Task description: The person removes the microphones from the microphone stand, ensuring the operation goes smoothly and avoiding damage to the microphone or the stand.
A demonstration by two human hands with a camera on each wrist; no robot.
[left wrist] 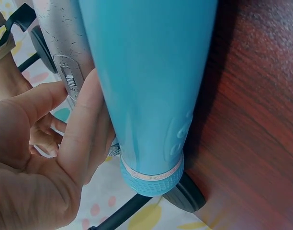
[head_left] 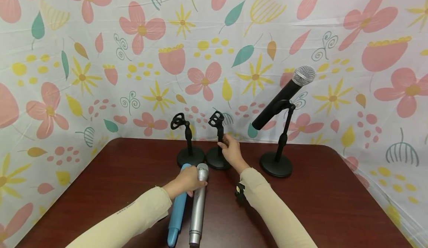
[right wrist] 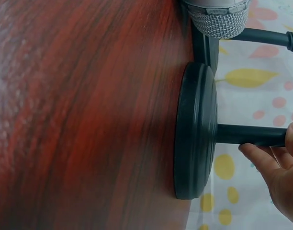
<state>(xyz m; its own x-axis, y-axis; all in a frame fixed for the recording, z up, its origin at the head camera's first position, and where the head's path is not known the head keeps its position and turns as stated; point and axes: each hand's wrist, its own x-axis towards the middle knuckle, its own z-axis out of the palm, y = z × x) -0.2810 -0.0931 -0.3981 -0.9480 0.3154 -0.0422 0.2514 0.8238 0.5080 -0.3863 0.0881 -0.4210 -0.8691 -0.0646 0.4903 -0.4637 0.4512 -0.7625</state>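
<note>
A silver microphone [head_left: 198, 216] lies lengthwise on the table, its mesh head pointing away from me. My left hand [head_left: 188, 179] pinches it near the switch, thumb on one side and fingers on the other. Close beside it, on the left, is a blue microphone [left wrist: 149, 81], and the left fingers pass between the two. My right hand [head_left: 233, 153] holds the pole of the middle black microphone stand [right wrist: 197, 129] between thumb and fingers, above the round base. That stand's clip [head_left: 216, 118] holds nothing.
Just left of the middle stand is another black stand [head_left: 190, 157] with a bare clip. To the right, a third stand [head_left: 276, 165] carries a black microphone [head_left: 279, 101], tilted with its silver head up. A flowered cloth [head_left: 204, 29] hangs behind the brown table [head_left: 334, 203].
</note>
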